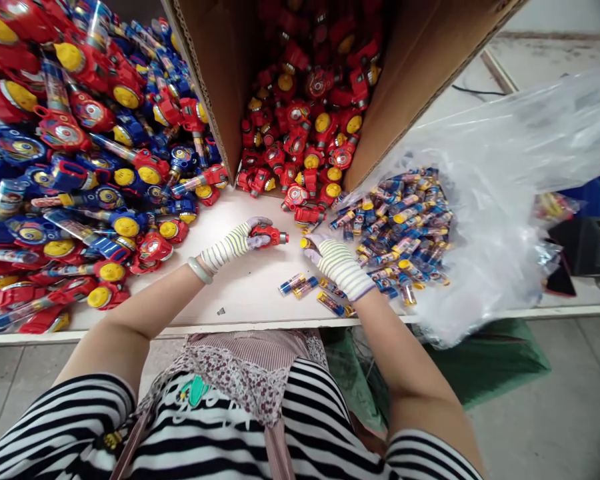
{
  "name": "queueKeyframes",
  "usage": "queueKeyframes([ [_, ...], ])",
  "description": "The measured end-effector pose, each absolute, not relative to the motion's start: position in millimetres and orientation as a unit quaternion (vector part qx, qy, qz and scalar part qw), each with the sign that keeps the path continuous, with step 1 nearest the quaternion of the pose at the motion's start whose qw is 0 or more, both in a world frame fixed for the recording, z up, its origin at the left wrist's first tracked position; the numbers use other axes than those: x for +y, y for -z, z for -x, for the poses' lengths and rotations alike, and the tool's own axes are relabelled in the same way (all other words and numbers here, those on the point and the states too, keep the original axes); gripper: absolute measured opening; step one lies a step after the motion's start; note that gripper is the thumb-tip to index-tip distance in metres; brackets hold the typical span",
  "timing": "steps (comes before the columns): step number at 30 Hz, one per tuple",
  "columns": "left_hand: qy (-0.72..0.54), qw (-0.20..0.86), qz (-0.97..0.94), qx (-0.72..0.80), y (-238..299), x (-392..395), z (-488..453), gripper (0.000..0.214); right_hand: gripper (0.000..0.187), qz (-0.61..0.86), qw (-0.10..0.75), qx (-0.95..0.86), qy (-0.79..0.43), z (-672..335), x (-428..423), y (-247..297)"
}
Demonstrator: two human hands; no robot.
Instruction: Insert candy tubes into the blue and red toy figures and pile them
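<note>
My left hand, in a striped knit glove with grey fingertips, grips a red plastic toy with a dark nozzle end above the white table. My right hand, in a matching glove, pinches a small yellow-capped tube at its fingertips. Several loose candy-like tubes lie on the table just below that hand. A large heap of similar tubes spreads on a clear plastic bag to its right.
Heaps of red and blue toys fill the table's left side. Red toys pile up between cardboard box flaps at the back. Dark items lie at far right. The table's front edge runs near my body.
</note>
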State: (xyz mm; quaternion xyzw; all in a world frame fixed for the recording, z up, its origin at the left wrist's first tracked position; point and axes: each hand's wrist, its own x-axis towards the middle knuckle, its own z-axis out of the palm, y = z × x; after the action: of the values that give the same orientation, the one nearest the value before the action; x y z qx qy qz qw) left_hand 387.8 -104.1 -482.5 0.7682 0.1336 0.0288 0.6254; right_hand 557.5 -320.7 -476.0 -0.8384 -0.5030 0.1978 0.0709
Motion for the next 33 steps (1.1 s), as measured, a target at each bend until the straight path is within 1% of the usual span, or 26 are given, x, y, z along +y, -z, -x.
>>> queueKeyframes([
  [2, -0.030, 0.647, -0.753, 0.118, 479.9, -106.3, -382.1, 0.058, 0.046, 0.822, 0.132, -0.512, -0.212, -547.7, -322.4, 468.6],
  [4, -0.014, 0.654, -0.750, 0.100, 477.4, -105.9, -379.0, 0.060, 0.046, 0.814, 0.160, -0.516, -0.212, -538.2, -323.1, 461.7],
  [6, 0.005, 0.639, -0.765, 0.087, 473.3, -103.6, -378.1, 0.059, 0.044, 0.811, 0.158, -0.521, -0.213, -530.9, -322.2, 456.5],
  [9, 0.024, 0.587, -0.807, 0.057, 461.9, -100.4, -378.6, 0.054, 0.042, 0.805, 0.137, -0.537, -0.210, -523.8, -320.7, 454.1],
  [11, 0.036, 0.571, -0.820, 0.033, 452.3, -100.5, -379.4, 0.052, 0.042, 0.800, 0.161, -0.537, -0.213, -519.3, -321.5, 457.3],
  [12, 0.034, 0.567, -0.823, 0.021, 447.8, -101.1, -380.0, 0.051, 0.042, 0.796, 0.200, -0.527, -0.221, -516.4, -322.6, 460.2],
  [14, 0.015, 0.550, -0.835, -0.008, 440.5, -102.6, -381.7, 0.051, 0.047, 0.768, 0.314, -0.484, -0.278, -509.8, -325.6, 467.3],
  [16, -0.005, 0.516, -0.854, -0.057, 436.1, -103.6, -383.7, 0.051, 0.060, 0.699, 0.399, -0.442, -0.396, -503.5, -328.3, 473.3],
  [17, -0.008, 0.499, -0.863, -0.079, 434.9, -103.9, -384.5, 0.051, 0.066, 0.664, 0.417, -0.426, -0.452, -501.2, -328.9, 475.0],
  [18, -0.004, 0.486, -0.869, -0.089, 434.2, -104.0, -385.1, 0.050, 0.070, 0.644, 0.422, -0.414, -0.485, -500.0, -328.9, 475.7],
  [19, 0.004, 0.480, -0.873, -0.082, 433.9, -104.0, -385.3, 0.050, 0.071, 0.647, 0.418, -0.410, -0.488, -499.8, -328.2, 475.2],
  [21, 0.016, 0.486, -0.873, -0.029, 433.9, -104.4, -384.5, 0.051, 0.063, 0.723, 0.375, -0.414, -0.407, -501.3, -326.1, 472.0],
  [23, 0.019, 0.500, -0.865, 0.027, 434.5, -105.8, -382.2, 0.052, 0.051, 0.798, 0.299, -0.419, -0.314, -501.6, -324.8, 468.7],
  [24, 0.016, 0.505, -0.862, 0.032, 434.9, -106.8, -380.6, 0.052, 0.047, 0.809, 0.278, -0.420, -0.303, -499.7, -325.0, 468.0],
  [25, 0.013, 0.509, -0.860, 0.024, 435.4, -108.0, -378.8, 0.053, 0.044, 0.799, 0.285, -0.419, -0.325, -496.0, -325.7, 468.2],
  [26, 0.010, 0.510, -0.860, 0.008, 436.0, -109.0, -376.9, 0.053, 0.044, 0.769, 0.320, -0.411, -0.370, -490.8, -326.6, 469.3],
  [28, 0.014, 0.509, -0.860, -0.023, 435.8, -109.3, -372.6, 0.052, 0.051, 0.675, 0.412, -0.376, -0.484, -479.0, -327.3, 472.7],
  [30, 0.029, 0.504, -0.863, -0.035, 430.5, -103.0, -367.4, 0.053, 0.058, 0.596, 0.457, -0.352, -0.559, -474.0, -324.8, 475.8],
  [32, 0.018, 0.490, -0.871, -0.009, 414.8, -84.8, -360.3, 0.054, 0.058, 0.577, 0.460, -0.380, -0.557, -485.1, -320.4, 477.4],
  [33, -0.007, 0.478, -0.878, 0.023, 402.0, -69.9, -356.0, 0.054, 0.055, 0.592, 0.458, -0.406, -0.525, -497.5, -318.8, 477.8],
])
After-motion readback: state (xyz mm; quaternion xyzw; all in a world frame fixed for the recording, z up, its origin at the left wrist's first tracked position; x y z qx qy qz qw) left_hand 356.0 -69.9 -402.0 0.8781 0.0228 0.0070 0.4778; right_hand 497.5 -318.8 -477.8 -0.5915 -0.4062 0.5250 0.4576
